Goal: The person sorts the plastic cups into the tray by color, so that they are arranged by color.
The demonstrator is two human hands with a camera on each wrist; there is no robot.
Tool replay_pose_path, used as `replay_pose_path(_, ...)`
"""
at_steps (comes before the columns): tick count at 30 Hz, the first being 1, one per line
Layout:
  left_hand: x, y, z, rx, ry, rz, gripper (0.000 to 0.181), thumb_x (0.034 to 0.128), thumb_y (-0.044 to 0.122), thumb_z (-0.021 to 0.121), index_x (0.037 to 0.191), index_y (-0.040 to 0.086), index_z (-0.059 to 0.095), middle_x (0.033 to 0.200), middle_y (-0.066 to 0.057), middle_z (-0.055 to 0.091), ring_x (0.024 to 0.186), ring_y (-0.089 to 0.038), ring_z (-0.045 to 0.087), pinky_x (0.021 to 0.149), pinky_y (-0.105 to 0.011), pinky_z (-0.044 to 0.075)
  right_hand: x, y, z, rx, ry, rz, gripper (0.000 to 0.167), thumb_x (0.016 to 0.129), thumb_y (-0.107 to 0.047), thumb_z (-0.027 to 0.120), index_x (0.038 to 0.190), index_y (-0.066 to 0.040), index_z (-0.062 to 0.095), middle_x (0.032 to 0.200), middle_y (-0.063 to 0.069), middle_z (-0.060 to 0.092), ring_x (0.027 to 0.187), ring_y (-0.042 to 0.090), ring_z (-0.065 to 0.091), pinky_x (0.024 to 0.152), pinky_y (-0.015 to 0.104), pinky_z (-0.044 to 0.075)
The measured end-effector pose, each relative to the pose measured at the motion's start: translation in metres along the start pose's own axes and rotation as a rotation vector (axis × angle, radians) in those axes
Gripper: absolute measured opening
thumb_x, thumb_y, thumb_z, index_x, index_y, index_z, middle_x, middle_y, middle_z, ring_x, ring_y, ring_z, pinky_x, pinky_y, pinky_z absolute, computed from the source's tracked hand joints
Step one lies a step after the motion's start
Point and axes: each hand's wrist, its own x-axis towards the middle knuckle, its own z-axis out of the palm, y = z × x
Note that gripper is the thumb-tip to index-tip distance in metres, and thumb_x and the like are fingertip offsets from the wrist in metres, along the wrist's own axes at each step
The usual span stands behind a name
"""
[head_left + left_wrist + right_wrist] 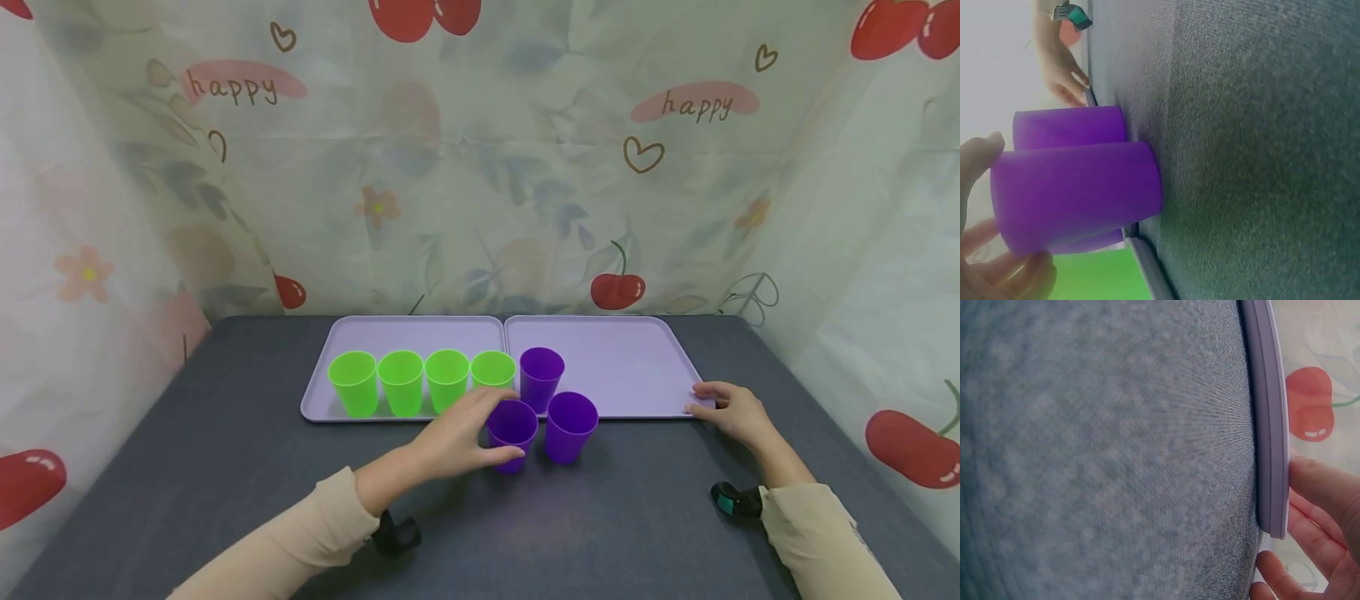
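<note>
My left hand (467, 433) is around a purple cup (1079, 194), thumb on one side and fingers on the other. The cup is upright in front of the trays. Close on its right stands a second purple cup (572, 427), partly hidden behind the first in the left wrist view. A third purple cup (542, 375) is at the left front of the right-hand lilac tray (615, 358). My right hand (735, 412) holds that tray's front right corner between thumb and fingers; the tray rim (1272, 425) shows in the right wrist view.
Several green cups (401, 383) stand in a row along the front of the left-hand lilac tray (420, 329); my left hand partly covers the rightmost one. Both trays lie side by side on a dark grey table (570, 533). A patterned curtain (465, 167) hangs behind.
</note>
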Motion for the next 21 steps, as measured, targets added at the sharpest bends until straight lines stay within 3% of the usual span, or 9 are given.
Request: replay_pose_path(21, 0.0001, 0.0030, -0.0028, -0.024, 0.039, -0.019, 0.059, 0.0790, 0.033, 0.073, 0.127, 0.008, 0.051, 0.123, -0.007, 0.059, 0.118, -0.022, 0.053, 0.099, -0.037, 0.046, 0.0000, -0.0008, -0.0012, 0.000, -0.002, -0.008, 0.053, 0.088, -0.030, 0.063, 0.121, 0.010, 0.053, 0.123, 0.033, 0.054, 0.112, 0.051, 0.050, 0.091, 0.058, 0.044)
